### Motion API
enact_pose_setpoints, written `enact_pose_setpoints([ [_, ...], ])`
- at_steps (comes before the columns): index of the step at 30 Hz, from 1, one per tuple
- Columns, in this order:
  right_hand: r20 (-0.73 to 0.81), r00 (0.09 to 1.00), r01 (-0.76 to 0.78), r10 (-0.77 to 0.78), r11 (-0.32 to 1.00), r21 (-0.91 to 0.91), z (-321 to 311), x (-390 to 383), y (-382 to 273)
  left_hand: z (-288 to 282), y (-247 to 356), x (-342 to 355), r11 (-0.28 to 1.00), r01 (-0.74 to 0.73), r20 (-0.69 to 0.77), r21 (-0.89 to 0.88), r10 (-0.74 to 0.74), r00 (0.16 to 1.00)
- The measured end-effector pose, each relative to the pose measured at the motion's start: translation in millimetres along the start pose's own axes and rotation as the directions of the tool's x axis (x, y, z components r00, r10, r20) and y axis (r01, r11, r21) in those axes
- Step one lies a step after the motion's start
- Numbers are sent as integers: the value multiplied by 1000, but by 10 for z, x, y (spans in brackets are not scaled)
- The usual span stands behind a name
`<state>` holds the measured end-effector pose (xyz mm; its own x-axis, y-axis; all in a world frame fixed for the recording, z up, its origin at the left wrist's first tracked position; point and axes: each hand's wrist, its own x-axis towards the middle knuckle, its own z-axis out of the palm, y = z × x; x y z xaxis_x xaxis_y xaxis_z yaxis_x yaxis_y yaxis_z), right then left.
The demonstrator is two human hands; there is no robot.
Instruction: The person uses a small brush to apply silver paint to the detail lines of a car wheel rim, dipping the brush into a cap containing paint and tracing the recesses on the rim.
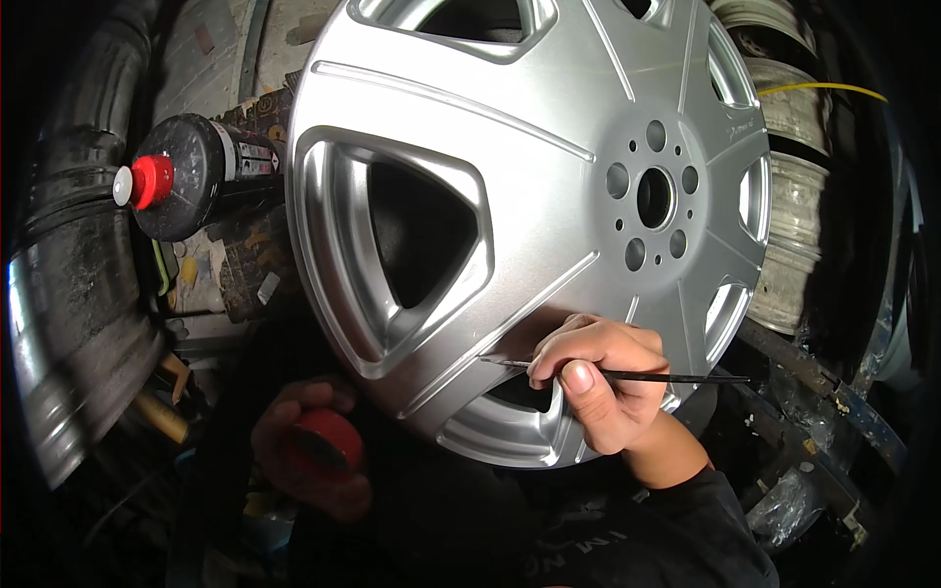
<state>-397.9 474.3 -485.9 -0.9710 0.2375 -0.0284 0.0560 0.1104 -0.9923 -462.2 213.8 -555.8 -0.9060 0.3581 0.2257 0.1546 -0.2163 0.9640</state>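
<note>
A silver alloy wheel (554, 186) fills the middle of the head view, its face turned toward me. My right hand (613, 377) pinches a thin, dark-handled paintbrush (676, 377) between thumb and fingers. The brush's pale tip meets or nearly meets a groove in the lower spoke. In shadow at the lower left, my left hand (284, 456) is wrapped round a small red cap (328, 441). The cap's dark round opening faces sideways; what it contains is too dark to tell.
A black bottle (181, 181) with a red and white cap stands left of the wheel. Stacked dark wheel rims (83, 314) line the far left. More dusty wheels (794, 196) are piled on the right, near a metal frame (814, 377) with clear plastic wrap (784, 510).
</note>
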Motion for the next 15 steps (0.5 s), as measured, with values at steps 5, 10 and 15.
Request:
enact_pose_setpoints([
  [5, -26, 998, -47, 48, 998, 42, -44, -19, -41, -36, -25, -8, 999, -12, 5, -35, 12, 1000],
  [10, 121, 943, -333, 310, 878, 344, -229, 19, -161, -184, -57, 6, 999, -26, 132, -46, 32, 991],
  [15, 180, 970, -120, 161, 968, -222, -137, 67, -138, -183, -53, -23, 999, -11, 116, -46, 16, 993],
])
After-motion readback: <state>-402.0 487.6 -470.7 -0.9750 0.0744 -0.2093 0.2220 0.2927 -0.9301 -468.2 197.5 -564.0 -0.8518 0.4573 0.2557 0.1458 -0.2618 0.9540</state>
